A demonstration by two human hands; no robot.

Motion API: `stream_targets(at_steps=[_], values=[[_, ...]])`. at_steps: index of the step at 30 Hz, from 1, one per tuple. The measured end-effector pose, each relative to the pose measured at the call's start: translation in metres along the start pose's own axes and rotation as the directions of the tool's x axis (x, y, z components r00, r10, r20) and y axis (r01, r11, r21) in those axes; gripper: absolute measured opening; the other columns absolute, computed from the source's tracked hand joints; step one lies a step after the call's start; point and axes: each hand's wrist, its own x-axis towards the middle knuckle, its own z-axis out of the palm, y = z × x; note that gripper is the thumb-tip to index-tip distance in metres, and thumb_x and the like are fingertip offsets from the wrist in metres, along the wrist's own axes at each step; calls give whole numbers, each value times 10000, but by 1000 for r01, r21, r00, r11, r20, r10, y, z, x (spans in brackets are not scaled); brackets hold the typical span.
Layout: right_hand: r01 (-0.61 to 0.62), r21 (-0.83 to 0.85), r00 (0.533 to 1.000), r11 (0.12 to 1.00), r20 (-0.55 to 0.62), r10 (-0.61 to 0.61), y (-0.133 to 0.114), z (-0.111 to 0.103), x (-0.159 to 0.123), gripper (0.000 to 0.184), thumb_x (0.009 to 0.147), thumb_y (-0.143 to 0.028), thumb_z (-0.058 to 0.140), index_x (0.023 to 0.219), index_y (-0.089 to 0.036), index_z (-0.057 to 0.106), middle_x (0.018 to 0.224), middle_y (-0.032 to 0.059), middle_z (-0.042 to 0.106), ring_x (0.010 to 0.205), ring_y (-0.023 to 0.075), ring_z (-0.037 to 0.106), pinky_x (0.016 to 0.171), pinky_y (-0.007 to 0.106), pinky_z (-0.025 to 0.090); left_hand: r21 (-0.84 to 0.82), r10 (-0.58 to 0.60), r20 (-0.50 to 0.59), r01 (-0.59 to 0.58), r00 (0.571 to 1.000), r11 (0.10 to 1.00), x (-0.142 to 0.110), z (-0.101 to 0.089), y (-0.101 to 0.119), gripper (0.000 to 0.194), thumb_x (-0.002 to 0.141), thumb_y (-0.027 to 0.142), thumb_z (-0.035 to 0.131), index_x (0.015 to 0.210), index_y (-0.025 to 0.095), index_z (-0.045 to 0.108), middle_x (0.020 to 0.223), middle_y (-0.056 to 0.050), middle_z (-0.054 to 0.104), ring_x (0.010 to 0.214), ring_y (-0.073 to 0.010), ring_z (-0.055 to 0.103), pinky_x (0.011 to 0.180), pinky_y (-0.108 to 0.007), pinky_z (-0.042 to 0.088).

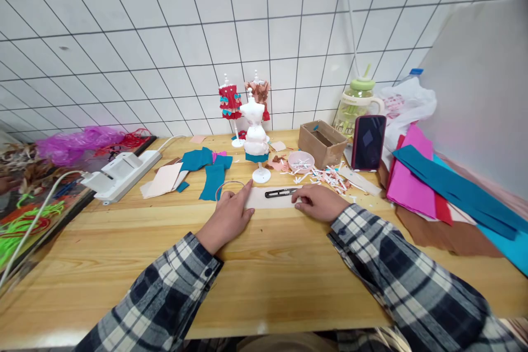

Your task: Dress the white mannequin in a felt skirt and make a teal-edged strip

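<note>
- The pale strip (272, 203) lies on the table (264, 280) between our hands, just in front of the dress form (256, 129); we do best to smooth it without creasing.
- Our left hand (230, 213), thumb and forefinger apart and gripping nothing, suits light pressure at its left end.
- Our right hand (320, 202) curls beside the snips (279, 193); we cannot tell if it grips anything, so we mind the blades.

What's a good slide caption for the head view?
Left hand and right hand at a pale strip with black snips on it, before a white mini mannequin.
</note>
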Motion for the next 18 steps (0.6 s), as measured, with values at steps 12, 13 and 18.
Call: stream_targets(at_steps=[12, 13, 18], values=[[184, 293, 895, 938, -445, -36, -61, 12, -6, 403, 872, -364, 569, 1244, -217, 523, 1111, 78, 661, 978, 209, 594, 811, 342, 474, -562, 340, 31, -265, 940, 783, -14, -6, 33, 724, 943, 252, 389, 1515, 183, -49, 1114, -113, 684, 1209, -226, 535, 1067, -416, 346], [212, 288, 891, 934, -450, -63, -63, 13, -7, 400, 864, -371, 586, 1230, -216, 535, 1128, 80, 656, 1010, 218, 584, 824, 348, 471, -575, 346, 48, -257, 937, 777, -15, -5, 34, 741, 938, 248, 398, 1513, 173, -64, 1038, -94, 701, 1101, -215, 596, 1025, -392, 387], [243, 340, 889, 908, -453, -68, -66, 14, -7, 366, 832, -361, 644, 1166, -229, 573, 1101, 71, 668, 1022, 221, 585, 837, 360, 467, -555, 372, 72, -273, 925, 786, -17, -4, 37, 792, 919, 214, 414, 1497, 151, -123, 794, -3, 655, 745, -139, 585, 830, -280, 462]])
